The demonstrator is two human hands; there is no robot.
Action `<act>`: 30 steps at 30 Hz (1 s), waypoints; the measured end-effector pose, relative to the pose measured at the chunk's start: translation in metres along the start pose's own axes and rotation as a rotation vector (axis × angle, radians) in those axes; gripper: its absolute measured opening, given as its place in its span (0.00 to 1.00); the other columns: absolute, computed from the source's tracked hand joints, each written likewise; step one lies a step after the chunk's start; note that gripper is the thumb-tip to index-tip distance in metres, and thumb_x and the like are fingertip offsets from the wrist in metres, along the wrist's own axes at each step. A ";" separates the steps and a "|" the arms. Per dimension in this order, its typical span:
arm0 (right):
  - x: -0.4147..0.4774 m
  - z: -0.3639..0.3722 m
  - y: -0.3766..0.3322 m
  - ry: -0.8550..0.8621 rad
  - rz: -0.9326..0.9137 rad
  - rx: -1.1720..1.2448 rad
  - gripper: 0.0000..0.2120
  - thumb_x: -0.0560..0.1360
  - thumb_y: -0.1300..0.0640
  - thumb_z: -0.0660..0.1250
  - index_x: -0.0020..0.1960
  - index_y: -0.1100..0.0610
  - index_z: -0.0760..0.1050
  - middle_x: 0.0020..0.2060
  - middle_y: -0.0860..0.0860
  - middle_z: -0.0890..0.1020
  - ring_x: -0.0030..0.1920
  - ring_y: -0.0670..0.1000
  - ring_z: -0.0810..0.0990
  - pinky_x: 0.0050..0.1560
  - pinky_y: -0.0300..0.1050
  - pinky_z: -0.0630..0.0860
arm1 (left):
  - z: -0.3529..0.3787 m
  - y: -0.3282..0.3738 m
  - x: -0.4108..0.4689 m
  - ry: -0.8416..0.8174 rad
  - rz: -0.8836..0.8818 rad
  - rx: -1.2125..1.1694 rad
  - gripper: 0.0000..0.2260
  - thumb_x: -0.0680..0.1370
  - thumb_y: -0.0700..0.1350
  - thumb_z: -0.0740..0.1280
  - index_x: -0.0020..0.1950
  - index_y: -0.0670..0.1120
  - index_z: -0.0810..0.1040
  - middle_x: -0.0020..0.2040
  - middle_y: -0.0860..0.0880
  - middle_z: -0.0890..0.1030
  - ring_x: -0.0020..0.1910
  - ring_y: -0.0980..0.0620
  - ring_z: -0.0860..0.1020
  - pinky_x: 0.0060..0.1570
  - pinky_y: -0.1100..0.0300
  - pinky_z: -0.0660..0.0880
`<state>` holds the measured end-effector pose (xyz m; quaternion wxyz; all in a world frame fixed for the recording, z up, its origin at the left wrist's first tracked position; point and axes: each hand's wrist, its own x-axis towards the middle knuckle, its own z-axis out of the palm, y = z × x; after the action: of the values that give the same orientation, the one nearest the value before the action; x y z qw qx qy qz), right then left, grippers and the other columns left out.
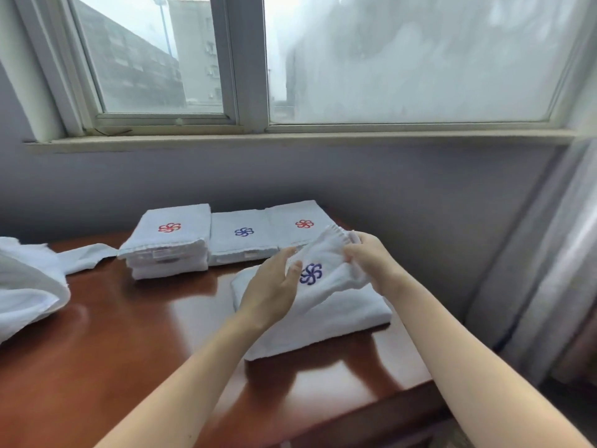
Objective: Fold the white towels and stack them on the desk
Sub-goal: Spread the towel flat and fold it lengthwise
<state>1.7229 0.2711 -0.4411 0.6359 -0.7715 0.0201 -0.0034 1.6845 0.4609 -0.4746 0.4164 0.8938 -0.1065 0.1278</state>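
Note:
A white towel with a blue pinwheel emblem [319, 302] lies partly folded on the right side of the brown desk [129, 344], its upper flap lifted. My right hand [371, 257] pinches that flap near its fringed edge. My left hand [274, 286] holds the flap's left edge, thumb on top beside the emblem. Behind them, by the wall, stands a stack of folded towels with a red emblem [168, 240], a folded towel with a blue emblem [242, 236] and another with a red emblem [300, 221].
A heap of unfolded white towels [29, 282] lies at the desk's left edge, one strip reaching toward the stack. The wall and window sill [290, 140] run behind the desk. A curtain [549, 270] hangs at the right.

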 end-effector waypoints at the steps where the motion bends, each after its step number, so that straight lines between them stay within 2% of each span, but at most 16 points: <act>1: 0.000 -0.006 0.005 0.010 0.010 0.004 0.13 0.66 0.72 0.57 0.44 0.59 0.72 0.36 0.54 0.75 0.35 0.52 0.75 0.35 0.44 0.71 | 0.006 0.000 0.001 -0.022 -0.004 0.032 0.19 0.84 0.49 0.56 0.74 0.47 0.67 0.73 0.50 0.71 0.72 0.53 0.67 0.67 0.63 0.60; 4: 0.003 -0.016 0.024 0.000 0.039 0.021 0.16 0.65 0.73 0.56 0.46 0.58 0.73 0.39 0.56 0.73 0.39 0.54 0.72 0.40 0.48 0.68 | 0.022 -0.003 0.002 -0.063 -0.015 0.138 0.20 0.84 0.48 0.55 0.76 0.46 0.66 0.73 0.49 0.70 0.73 0.50 0.65 0.72 0.54 0.59; 6: 0.004 -0.019 0.034 0.010 0.069 0.034 0.12 0.65 0.73 0.56 0.40 0.59 0.71 0.36 0.55 0.73 0.35 0.52 0.73 0.35 0.42 0.70 | 0.028 -0.003 0.002 -0.069 0.012 0.221 0.20 0.84 0.48 0.55 0.76 0.47 0.66 0.71 0.50 0.71 0.73 0.49 0.65 0.72 0.52 0.58; 8: 0.006 -0.020 0.040 0.045 0.070 0.028 0.12 0.67 0.73 0.57 0.36 0.56 0.70 0.35 0.53 0.74 0.31 0.48 0.73 0.30 0.37 0.69 | 0.034 -0.004 0.002 -0.065 0.049 0.315 0.20 0.83 0.50 0.55 0.75 0.48 0.66 0.70 0.50 0.71 0.72 0.49 0.64 0.72 0.51 0.56; 9: 0.008 -0.020 0.042 0.066 0.054 -0.006 0.13 0.68 0.72 0.58 0.41 0.56 0.74 0.38 0.52 0.75 0.34 0.47 0.74 0.32 0.37 0.71 | 0.036 -0.005 0.002 -0.068 0.063 0.378 0.20 0.83 0.51 0.54 0.74 0.49 0.65 0.70 0.51 0.71 0.71 0.49 0.64 0.72 0.51 0.56; 10: 0.010 -0.020 0.044 0.082 0.031 -0.057 0.15 0.70 0.70 0.59 0.51 0.56 0.76 0.45 0.52 0.77 0.40 0.47 0.75 0.38 0.38 0.72 | 0.039 -0.007 0.002 -0.082 0.070 0.455 0.20 0.83 0.54 0.54 0.73 0.49 0.65 0.70 0.51 0.70 0.72 0.48 0.63 0.72 0.49 0.55; 11: 0.011 -0.021 0.045 0.099 0.013 -0.146 0.22 0.71 0.67 0.60 0.64 0.56 0.73 0.53 0.52 0.77 0.48 0.48 0.76 0.46 0.40 0.72 | 0.042 -0.009 0.002 -0.113 0.063 0.536 0.22 0.82 0.57 0.52 0.73 0.49 0.64 0.72 0.50 0.68 0.73 0.48 0.61 0.73 0.47 0.54; 12: 0.012 -0.022 0.045 0.129 -0.001 -0.290 0.28 0.73 0.64 0.60 0.73 0.54 0.65 0.60 0.51 0.75 0.55 0.49 0.75 0.52 0.42 0.70 | 0.045 -0.011 0.002 -0.152 0.038 0.597 0.25 0.81 0.61 0.50 0.74 0.50 0.62 0.75 0.49 0.64 0.76 0.47 0.57 0.74 0.45 0.51; 13: 0.011 -0.023 0.045 0.152 -0.025 -0.479 0.32 0.74 0.62 0.60 0.77 0.52 0.59 0.65 0.51 0.72 0.61 0.51 0.74 0.56 0.45 0.70 | 0.047 -0.013 0.001 -0.195 0.007 0.631 0.29 0.80 0.65 0.48 0.77 0.50 0.58 0.79 0.48 0.57 0.79 0.47 0.52 0.76 0.43 0.47; 14: 0.009 -0.023 0.046 0.176 -0.081 -0.671 0.34 0.74 0.61 0.60 0.78 0.50 0.56 0.68 0.51 0.69 0.65 0.54 0.72 0.58 0.48 0.70 | 0.049 -0.015 0.001 -0.227 -0.015 0.646 0.34 0.78 0.69 0.46 0.79 0.51 0.54 0.81 0.48 0.52 0.80 0.48 0.47 0.76 0.42 0.42; 16: 0.007 -0.021 0.046 0.202 -0.311 -0.935 0.34 0.73 0.63 0.60 0.77 0.50 0.59 0.72 0.50 0.67 0.69 0.55 0.68 0.64 0.51 0.67 | 0.050 -0.017 0.001 -0.262 -0.026 0.660 0.44 0.71 0.76 0.42 0.80 0.51 0.47 0.81 0.47 0.46 0.80 0.48 0.42 0.75 0.41 0.38; 18: 0.008 -0.015 0.045 0.127 -0.495 -1.027 0.30 0.74 0.64 0.60 0.75 0.50 0.66 0.73 0.47 0.68 0.74 0.51 0.64 0.70 0.50 0.60 | 0.050 -0.017 0.000 -0.278 -0.031 0.660 0.52 0.65 0.81 0.41 0.81 0.50 0.45 0.81 0.47 0.44 0.79 0.48 0.41 0.75 0.41 0.37; 19: 0.009 -0.012 0.046 0.065 -0.511 -1.041 0.27 0.76 0.63 0.58 0.74 0.50 0.67 0.74 0.46 0.68 0.75 0.48 0.61 0.73 0.50 0.56 | 0.049 -0.016 0.001 -0.280 -0.034 0.659 0.54 0.63 0.82 0.41 0.81 0.50 0.45 0.81 0.47 0.44 0.79 0.48 0.40 0.75 0.41 0.37; 23: 0.016 -0.002 0.062 -0.135 -0.340 -0.998 0.22 0.83 0.54 0.50 0.76 0.50 0.63 0.78 0.48 0.60 0.78 0.47 0.52 0.78 0.52 0.48 | 0.048 -0.017 0.000 -0.299 -0.027 0.661 0.59 0.59 0.84 0.45 0.81 0.50 0.44 0.81 0.46 0.43 0.79 0.48 0.40 0.75 0.40 0.37; 26: 0.020 -0.002 0.071 -0.138 -0.280 -0.952 0.23 0.83 0.51 0.49 0.78 0.49 0.59 0.79 0.47 0.54 0.79 0.45 0.48 0.77 0.45 0.46 | 0.045 -0.020 -0.001 -0.310 -0.001 0.660 0.60 0.57 0.85 0.45 0.81 0.51 0.44 0.81 0.47 0.43 0.79 0.48 0.40 0.74 0.38 0.37; 30: 0.019 0.000 0.073 -0.132 -0.248 -0.972 0.24 0.83 0.49 0.48 0.79 0.48 0.57 0.79 0.46 0.53 0.78 0.44 0.48 0.76 0.44 0.45 | 0.041 -0.028 -0.007 -0.294 0.042 0.636 0.57 0.56 0.86 0.45 0.80 0.58 0.46 0.81 0.50 0.44 0.79 0.49 0.40 0.74 0.37 0.38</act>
<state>1.7400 0.2567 -0.5132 0.1980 -0.9735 -0.1126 -0.0205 1.6923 0.4479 -0.5221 0.0944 0.9853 -0.1386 0.0333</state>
